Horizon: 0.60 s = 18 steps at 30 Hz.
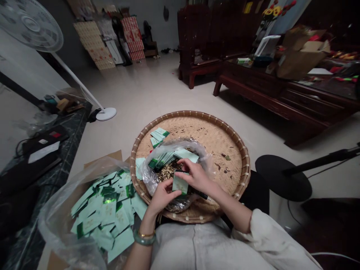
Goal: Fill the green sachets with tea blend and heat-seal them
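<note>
My left hand (165,195) pinches a small pale-green packet (180,183) upright over the front of an open clear plastic bag (146,174). My right hand (197,175) is closed at the packet's top, thumb against it. Something slim and dark shows between its thumb and forefinger; a dark handle (201,194) comes out under the wrist, so it seems to hold a slender tool whose kind I cannot make out. Inside the bag lie loose dried brown and yellowish bits (168,171) and a row of green packets (163,160). A round woven bamboo tray (194,129) carries the bag.
Left of the tray, a plastic-lined box holds a heap of green packets (104,210). More packets (159,134) lie at the tray's back left. Around stand a white fan (106,113), a black round base (282,180) and a dark wooden table (253,84).
</note>
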Each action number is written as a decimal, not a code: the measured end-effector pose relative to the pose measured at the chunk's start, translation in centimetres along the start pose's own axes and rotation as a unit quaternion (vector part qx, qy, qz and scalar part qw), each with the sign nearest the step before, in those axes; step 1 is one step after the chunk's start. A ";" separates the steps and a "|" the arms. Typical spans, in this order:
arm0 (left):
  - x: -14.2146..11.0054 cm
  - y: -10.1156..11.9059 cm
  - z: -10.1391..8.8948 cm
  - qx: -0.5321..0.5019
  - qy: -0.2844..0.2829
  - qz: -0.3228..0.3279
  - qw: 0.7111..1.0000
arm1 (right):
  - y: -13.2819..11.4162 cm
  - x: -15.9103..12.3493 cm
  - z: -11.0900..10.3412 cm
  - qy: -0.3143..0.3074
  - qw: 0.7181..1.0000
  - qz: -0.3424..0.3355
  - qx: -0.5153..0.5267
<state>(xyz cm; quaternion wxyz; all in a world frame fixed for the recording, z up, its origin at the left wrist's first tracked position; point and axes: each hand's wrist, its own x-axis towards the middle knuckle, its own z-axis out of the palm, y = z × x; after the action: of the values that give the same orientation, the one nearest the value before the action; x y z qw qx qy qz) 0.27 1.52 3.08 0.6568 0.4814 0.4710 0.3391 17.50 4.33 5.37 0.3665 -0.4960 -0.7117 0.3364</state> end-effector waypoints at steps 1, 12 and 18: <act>0.0 0.1 0.1 -0.015 -0.004 -0.010 1.000 | 0.3 0.1 0.1 -0.012 1.000 0.000 0.001; 0.9 -1.1 1.1 -0.064 0.132 0.017 0.989 | 2.7 0.4 2.2 -0.020 0.989 0.080 0.126; 0.0 -1.6 2.1 -0.153 0.027 -0.130 0.979 | 3.2 0.1 2.3 0.063 0.988 0.094 0.108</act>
<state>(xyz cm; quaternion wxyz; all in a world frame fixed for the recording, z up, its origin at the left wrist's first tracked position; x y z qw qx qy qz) 2.25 0.36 1.76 0.7485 0.3004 0.4895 0.3315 16.97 5.03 1.55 0.4288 -0.5386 -0.5965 0.4125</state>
